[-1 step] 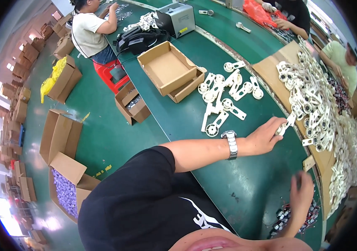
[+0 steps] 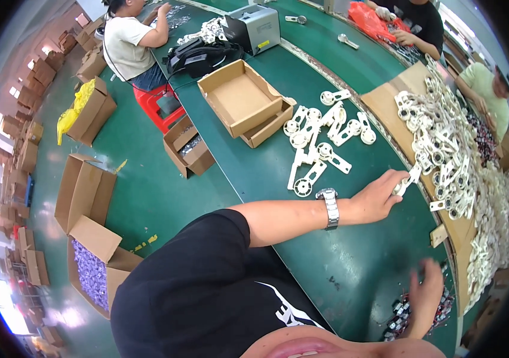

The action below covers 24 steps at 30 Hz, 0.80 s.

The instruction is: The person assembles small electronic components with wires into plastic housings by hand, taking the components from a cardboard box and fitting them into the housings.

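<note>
My left hand (image 2: 380,197), a metal watch on its wrist, reaches across the green table and pinches a cream plastic shell (image 2: 406,185). The shell has a round end and a flat handle; my fingers hide part of it. My right hand (image 2: 426,286) is just above a heap of small dark and silver parts with thin wires (image 2: 396,319), probably little motors. Its fingers are apart and slightly blurred, with nothing seen in them. Several more cream shells (image 2: 303,187), with spoked rings and slotted handles, lie loose beyond my left forearm.
A big pile of cream shells (image 2: 421,128) covers cardboard along the right side. Two nested cardboard trays (image 2: 245,98), a black bag (image 2: 200,58) and a grey machine (image 2: 260,30) stand farther off. Co-workers sit around the table. An open carton of purple parts (image 2: 90,271) stands on the floor.
My right hand has dropped slightly toward the heap of wired parts. My left hand stays in place with the cream shell.
</note>
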Tool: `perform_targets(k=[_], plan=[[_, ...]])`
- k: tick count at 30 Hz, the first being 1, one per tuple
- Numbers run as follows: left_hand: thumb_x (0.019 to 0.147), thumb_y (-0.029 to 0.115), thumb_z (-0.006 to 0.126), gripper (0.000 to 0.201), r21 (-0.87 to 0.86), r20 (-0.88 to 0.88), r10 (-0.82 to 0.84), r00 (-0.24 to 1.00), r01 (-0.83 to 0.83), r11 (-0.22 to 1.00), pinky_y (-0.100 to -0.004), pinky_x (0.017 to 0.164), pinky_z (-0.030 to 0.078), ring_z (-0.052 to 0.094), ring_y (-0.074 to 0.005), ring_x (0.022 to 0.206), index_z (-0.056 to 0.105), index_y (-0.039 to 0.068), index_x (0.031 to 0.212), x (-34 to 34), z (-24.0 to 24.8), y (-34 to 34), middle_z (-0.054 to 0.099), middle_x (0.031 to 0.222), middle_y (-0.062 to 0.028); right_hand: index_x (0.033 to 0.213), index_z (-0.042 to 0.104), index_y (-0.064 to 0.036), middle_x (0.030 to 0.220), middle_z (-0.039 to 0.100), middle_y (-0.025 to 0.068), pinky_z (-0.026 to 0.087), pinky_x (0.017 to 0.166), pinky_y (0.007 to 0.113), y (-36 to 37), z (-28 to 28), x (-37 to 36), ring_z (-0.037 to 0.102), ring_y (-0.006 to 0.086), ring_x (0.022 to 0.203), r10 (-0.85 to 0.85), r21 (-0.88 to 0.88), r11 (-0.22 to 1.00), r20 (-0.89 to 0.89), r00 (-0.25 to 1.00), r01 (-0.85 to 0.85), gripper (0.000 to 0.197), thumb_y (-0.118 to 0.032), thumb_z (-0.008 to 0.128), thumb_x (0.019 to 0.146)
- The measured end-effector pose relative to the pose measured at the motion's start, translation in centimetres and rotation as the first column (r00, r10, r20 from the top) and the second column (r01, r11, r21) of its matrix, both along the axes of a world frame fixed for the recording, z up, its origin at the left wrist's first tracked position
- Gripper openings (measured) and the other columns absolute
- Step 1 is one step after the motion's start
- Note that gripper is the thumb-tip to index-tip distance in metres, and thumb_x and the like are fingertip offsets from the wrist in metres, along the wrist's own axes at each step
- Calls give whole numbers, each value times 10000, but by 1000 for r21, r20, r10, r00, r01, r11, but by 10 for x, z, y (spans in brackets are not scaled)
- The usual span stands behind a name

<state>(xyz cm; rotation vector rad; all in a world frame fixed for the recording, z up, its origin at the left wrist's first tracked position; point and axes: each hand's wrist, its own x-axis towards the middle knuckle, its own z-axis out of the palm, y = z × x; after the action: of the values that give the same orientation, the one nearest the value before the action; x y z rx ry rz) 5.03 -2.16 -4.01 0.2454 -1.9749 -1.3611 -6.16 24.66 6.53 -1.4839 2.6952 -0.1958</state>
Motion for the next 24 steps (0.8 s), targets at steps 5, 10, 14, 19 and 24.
perform_targets(k=[5,10,14,19,24], plan=[[974,13,604,477,27,-27,-54,998,55,998,-471,1044,450,559,-426,1155,430,27,1418,-9,2,-1,511,1293,-229,1283,561,-47,1246,537,232,490,982,494,91,-28,9,578,443,1156,-119,199,974,53,992,106,693,49,785,634],[928,91,687,400,-86,-54,81,995,-85,993,-449,950,502,602,-408,1087,540,-11,1286,-25,14,-4,602,1173,-248,1216,656,-43,1253,591,259,512,982,490,77,-26,23,592,473,1148,-206,-57,976,41,978,208,393,9,686,827],[979,184,647,344,-211,139,174,975,-143,967,-407,840,536,675,-331,964,599,-20,1252,3,33,-15,667,1143,-224,1121,672,-77,1118,594,186,572,813,510,41,-23,22,639,408,1007,-163,-64,985,-7,987,162,265,-187,720,884],[1070,61,513,490,20,64,-58,996,57,998,-357,897,573,665,-263,1040,358,-34,1525,-25,-23,-13,557,1335,-221,1059,585,-25,1086,589,157,549,832,495,74,-70,10,610,360,1082,-255,-359,910,-94,962,206,377,-294,768,869],[1082,83,502,516,-39,144,-7,990,13,999,-366,909,574,665,-292,1067,321,-14,1556,-21,-13,0,466,1458,-257,1041,572,-46,952,673,150,523,826,489,57,-60,16,662,352,949,-286,-660,681,158,945,317,289,-222,753,901]])
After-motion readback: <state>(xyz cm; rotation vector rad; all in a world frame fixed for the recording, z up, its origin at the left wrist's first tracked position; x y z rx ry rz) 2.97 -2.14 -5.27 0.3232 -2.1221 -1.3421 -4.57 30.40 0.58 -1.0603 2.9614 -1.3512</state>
